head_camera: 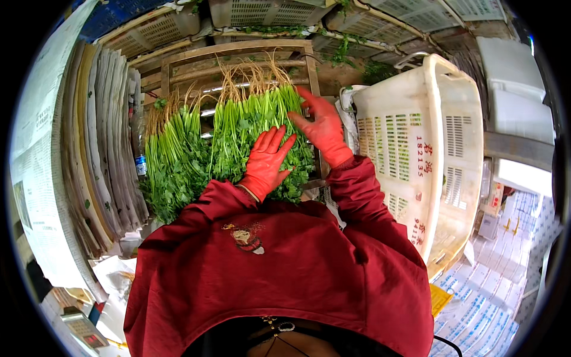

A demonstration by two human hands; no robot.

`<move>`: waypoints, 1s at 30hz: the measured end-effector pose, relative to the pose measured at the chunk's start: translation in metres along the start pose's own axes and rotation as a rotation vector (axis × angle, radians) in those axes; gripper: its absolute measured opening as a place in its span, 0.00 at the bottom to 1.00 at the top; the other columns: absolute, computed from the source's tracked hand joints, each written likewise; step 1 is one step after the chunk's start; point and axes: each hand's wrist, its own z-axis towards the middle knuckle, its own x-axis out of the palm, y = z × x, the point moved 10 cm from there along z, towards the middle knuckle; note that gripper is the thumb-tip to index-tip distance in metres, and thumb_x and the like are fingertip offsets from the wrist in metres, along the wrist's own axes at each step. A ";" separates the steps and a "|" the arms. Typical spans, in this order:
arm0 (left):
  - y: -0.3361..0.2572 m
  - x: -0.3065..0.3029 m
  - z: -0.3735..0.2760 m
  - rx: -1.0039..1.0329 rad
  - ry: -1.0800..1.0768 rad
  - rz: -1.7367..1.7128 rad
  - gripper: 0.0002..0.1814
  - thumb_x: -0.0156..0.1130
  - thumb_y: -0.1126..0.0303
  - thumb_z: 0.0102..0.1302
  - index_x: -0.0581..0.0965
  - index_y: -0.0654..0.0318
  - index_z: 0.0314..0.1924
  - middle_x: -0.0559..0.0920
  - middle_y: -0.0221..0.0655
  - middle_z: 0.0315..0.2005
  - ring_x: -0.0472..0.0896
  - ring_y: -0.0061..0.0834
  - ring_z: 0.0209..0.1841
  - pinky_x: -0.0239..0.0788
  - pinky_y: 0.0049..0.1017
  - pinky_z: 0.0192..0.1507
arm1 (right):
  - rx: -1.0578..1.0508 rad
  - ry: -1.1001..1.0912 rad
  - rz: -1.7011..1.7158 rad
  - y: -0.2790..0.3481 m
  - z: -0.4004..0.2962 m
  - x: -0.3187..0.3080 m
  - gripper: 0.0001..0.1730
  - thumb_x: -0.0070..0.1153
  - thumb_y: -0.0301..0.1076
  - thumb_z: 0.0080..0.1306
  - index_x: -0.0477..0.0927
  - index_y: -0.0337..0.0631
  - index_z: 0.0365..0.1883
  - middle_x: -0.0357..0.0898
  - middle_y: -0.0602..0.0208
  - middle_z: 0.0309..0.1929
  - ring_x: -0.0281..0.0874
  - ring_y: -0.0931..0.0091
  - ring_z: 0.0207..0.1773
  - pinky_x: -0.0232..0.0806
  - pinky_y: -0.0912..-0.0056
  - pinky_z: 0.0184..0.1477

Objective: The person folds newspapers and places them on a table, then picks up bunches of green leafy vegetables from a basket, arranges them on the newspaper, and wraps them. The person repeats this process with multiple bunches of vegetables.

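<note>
Two bunches of cilantro with long roots lie side by side on a metal frame (312,67), roots pointing away from me. My left hand (265,163), in a red rubber glove, rests flat with spread fingers on the leaves of the larger cilantro bunch (232,134). At that bunch's right edge is my right hand (323,129), gloved alike, its thumb and fingers apart beside the stems near the roots. The smaller cilantro bunch (174,156) lies to the left, touched by neither hand. What lies under my left palm is hidden.
Upright stacks of newspaper (105,134) stand on the left, with a bottle (140,165) beside them. A tall white plastic crate (388,129) with greens inside stands close on the right. More slatted crates (267,13) line the far side. White foam boxes (517,107) are at the far right.
</note>
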 end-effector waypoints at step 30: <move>-0.030 0.039 0.038 0.184 0.137 -0.002 0.25 0.62 0.56 0.63 0.76 0.52 0.59 0.74 0.34 0.62 0.65 0.39 0.70 0.45 0.45 0.75 | -0.015 -0.175 0.110 -0.080 0.121 -0.027 0.14 0.65 0.33 0.62 0.83 0.44 0.47 0.85 0.64 0.40 0.82 0.67 0.41 0.72 0.67 0.44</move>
